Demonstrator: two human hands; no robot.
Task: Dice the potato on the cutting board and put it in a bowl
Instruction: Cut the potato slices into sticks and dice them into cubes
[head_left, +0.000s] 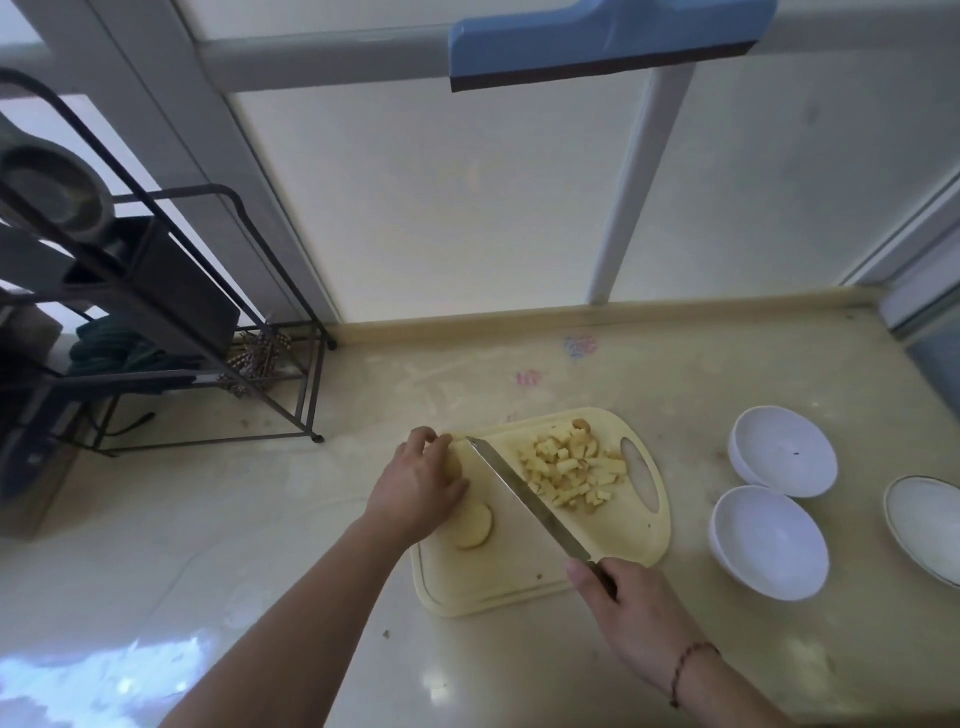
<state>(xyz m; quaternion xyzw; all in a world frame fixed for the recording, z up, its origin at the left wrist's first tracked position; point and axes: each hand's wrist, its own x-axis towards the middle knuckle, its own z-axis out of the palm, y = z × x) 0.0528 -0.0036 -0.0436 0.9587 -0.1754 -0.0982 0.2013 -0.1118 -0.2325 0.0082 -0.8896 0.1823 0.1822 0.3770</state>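
Observation:
A pale yellow cutting board (597, 551) lies on the counter. A heap of diced potato (571, 467) sits on its far right part. My left hand (421, 483) presses on a potato piece (454, 466) at the board's left edge. A round potato slice (474, 526) lies flat just below that hand. My right hand (623, 608) grips the handle of a knife (524, 499). Its blade runs diagonally across the board between the potato pieces and the diced heap. Two empty white bowls (782, 449) (769, 543) stand right of the board.
A white plate (924, 535) with a thin dark rim sits at the far right edge. A black wire rack (171, 332) holding kitchen items stands at the left. A frosted window wall (467, 208) closes the back of the counter.

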